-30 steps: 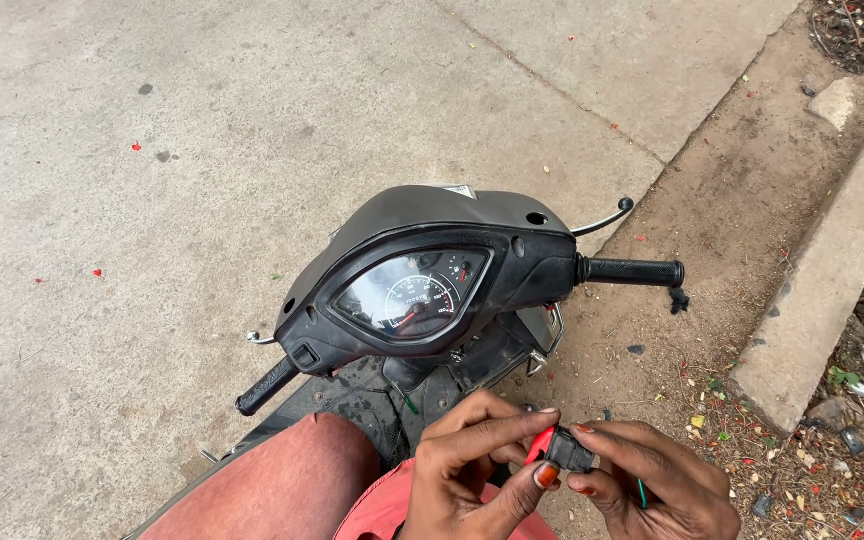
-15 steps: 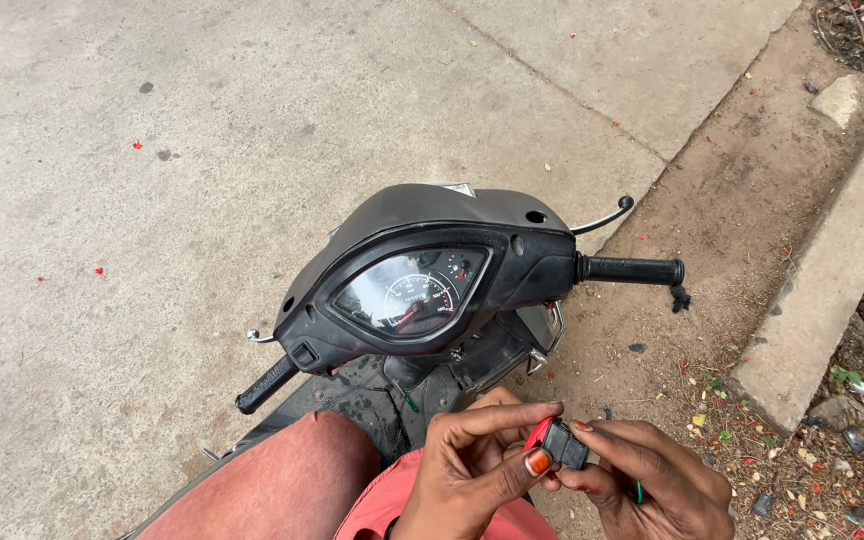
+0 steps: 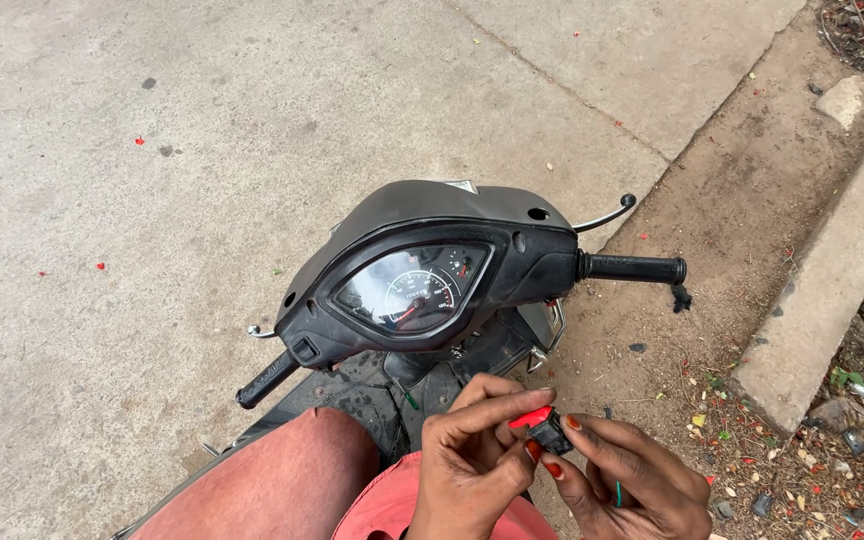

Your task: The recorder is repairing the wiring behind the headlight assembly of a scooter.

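— Where the two hands meet at about five o'clock in the view, what is it they have between them?

— A small black switch block point(image 3: 550, 432) with a bright red button on top, squarish and no bigger than a fingertip. It sits just below the scooter's dashboard point(image 3: 414, 290), above the person's lap.

— How is the left hand point(image 3: 472, 462) set?

— It comes up from six o'clock, back of the hand to the camera, forefinger stretched over the red top and thumb beneath, fingers narrowed onto the block.

— And the right hand point(image 3: 637, 487)?

— It reaches in from four o'clock, palm turned inward, thumb and forefinger tips pinching the block's right end. The nails show orange-red. A thin green wire point(image 3: 618, 493) lies across that hand.

— What else is around?

— The right handlebar grip point(image 3: 634, 268) points to three o'clock, the left handlebar grip point(image 3: 267, 379) to eight. A knee in reddish shorts point(image 3: 282, 480) sits at seven o'clock, over grey concrete pavement point(image 3: 152, 200).
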